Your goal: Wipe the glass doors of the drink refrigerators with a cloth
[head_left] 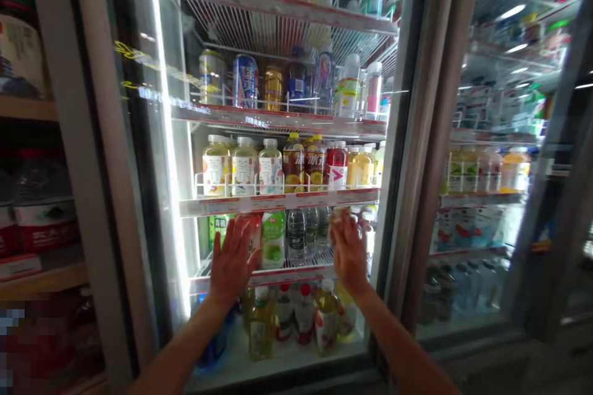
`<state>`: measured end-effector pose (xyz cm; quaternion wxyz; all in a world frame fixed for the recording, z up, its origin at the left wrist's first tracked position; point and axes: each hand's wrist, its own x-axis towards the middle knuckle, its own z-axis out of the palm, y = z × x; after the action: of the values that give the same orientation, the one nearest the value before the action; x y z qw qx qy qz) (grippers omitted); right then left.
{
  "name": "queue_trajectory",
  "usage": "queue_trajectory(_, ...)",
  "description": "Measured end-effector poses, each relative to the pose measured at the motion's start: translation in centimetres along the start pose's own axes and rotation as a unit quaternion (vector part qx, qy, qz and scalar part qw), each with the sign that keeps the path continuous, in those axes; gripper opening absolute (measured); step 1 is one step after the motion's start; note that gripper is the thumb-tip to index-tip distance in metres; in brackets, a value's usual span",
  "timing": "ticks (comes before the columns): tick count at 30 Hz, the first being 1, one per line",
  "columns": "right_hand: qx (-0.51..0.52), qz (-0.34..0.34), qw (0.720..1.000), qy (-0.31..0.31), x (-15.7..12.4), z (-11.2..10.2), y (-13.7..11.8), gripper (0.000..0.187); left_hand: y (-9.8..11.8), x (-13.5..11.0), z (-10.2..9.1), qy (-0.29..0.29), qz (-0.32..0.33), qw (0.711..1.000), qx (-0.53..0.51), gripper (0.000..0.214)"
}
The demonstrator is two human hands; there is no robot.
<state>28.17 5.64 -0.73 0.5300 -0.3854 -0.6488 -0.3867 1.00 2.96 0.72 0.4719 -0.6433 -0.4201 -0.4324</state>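
In the head view, my left hand [234,256] is held up with its fingers spread, seemingly flat against the glass door [134,74] of a lit drinks fridge. It covers part of a red-labelled bottle on a lower shelf. My right hand [347,253] is closed on a crumpled pale cloth [337,220], which lies up against the same glass. Motion blurs this cloth a little, and my fingers hide part of it. Between the two hands, a green-labelled bottle [273,237] and clear water bottles [296,231] show behind the glass.
A metal door frame [430,136] runs upright to the right, with a second fridge of bottles beyond it. To the left stands a wooden shelf [28,108] with packaged goods. Several shelves of bottles and cans [244,80] fill the fridge. Lights reflect in the glass.
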Motion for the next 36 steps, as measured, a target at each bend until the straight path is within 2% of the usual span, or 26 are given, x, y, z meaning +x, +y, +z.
queue_trajectory(2, -0.032, 0.083, 0.995, 0.050, 0.4, -0.2, 1.4, 0.057, 0.1, -0.4, -0.1, -0.011, -0.001, 1.000, 0.001, 0.068)
queue_trajectory(4, -0.037, 0.121, 0.990, 0.065, 0.5, -0.1, 1.2, 0.058, 0.3, -0.8, 0.0, -0.016, -0.011, 1.000, 0.003, 0.068)
queue_trajectory(6, -0.010, 0.076, 0.997, 0.025, 0.2, 0.2, -0.5, 0.060, 0.5, -0.9, 0.0, -0.013, -0.019, 1.000, 0.003, 0.068)
queue_trajectory(8, 0.019, -0.009, 0.999, -0.028, -0.5, 0.4, -2.3, 0.061, 0.5, -1.0, 0.0, -0.013, -0.020, 1.000, -0.001, 0.068)
queue_trajectory(10, 0.025, -0.055, 0.997, -0.049, -1.1, 0.4, -2.5, 0.061, 0.5, -1.1, -0.1, -0.020, -0.019, 1.000, -0.004, 0.069)
queue_trajectory(11, 0.015, -0.044, 0.998, -0.039, -1.2, 0.2, -2.0, 0.061, 0.4, -1.3, -0.2, -0.025, -0.018, 1.000, -0.005, 0.069)
queue_trajectory(14, -0.040, 0.067, 0.996, 0.030, -1.0, -0.2, 0.6, 0.059, 0.5, -1.7, -0.3, -0.031, -0.016, 0.999, -0.005, 0.070)
queue_trajectory(16, -0.051, 0.109, 0.991, 0.053, -0.8, -0.2, 1.1, 0.059, 0.7, -2.0, -0.2, -0.026, -0.021, 0.999, -0.006, 0.070)
queue_trajectory(18, -0.026, 0.084, 0.996, 0.028, -1.1, -0.1, -0.2, 0.061, 1.0, -2.2, -0.1, -0.027, -0.034, 0.999, -0.010, 0.069)
queue_trajectory(22, 0.022, -0.028, 0.997, -0.062, -2.3, 0.1, -3.0, 0.063, 1.1, -2.3, 0.0, -0.041, -0.048, 0.998, -0.015, 0.071)
queue_trajectory(24, 0.011, -0.018, 0.998, -0.056, -2.5, -0.1, -2.2, 0.062, 1.0, -2.5, 0.0, -0.042, -0.044, 0.998, -0.015, 0.072)
queue_trajectory(27, -0.029, 0.084, 0.996, 0.005, -2.2, -0.4, -0.1, 0.061, 0.8, -2.9, -0.1, -0.039, -0.033, 0.998, -0.019, 0.072)
queue_trajectory(29, -0.030, 0.113, 0.993, 0.021, -2.4, -0.4, 0.4, 0.062, 0.8, -3.1, -0.2, -0.041, -0.027, 0.999, -0.019, 0.072)
queue_trajectory(30, -0.020, 0.101, 0.995, 0.012, -2.8, -0.4, 0.2, 0.064, 0.9, -3.2, -0.2, -0.044, -0.026, 0.999, -0.018, 0.073)
queue_trajectory(34, 0.017, -0.026, 0.996, -0.080, -5.2, -0.7, -0.1, 0.066, 0.9, -3.4, -0.5, -0.054, -0.027, 0.998, -0.017, 0.072)
queue_trajectory(36, -0.006, -0.007, 0.997, -0.081, -6.0, -1.2, 1.0, 0.063, 1.0, -3.5, -0.5, -0.055, -0.027, 0.998, -0.018, 0.072)
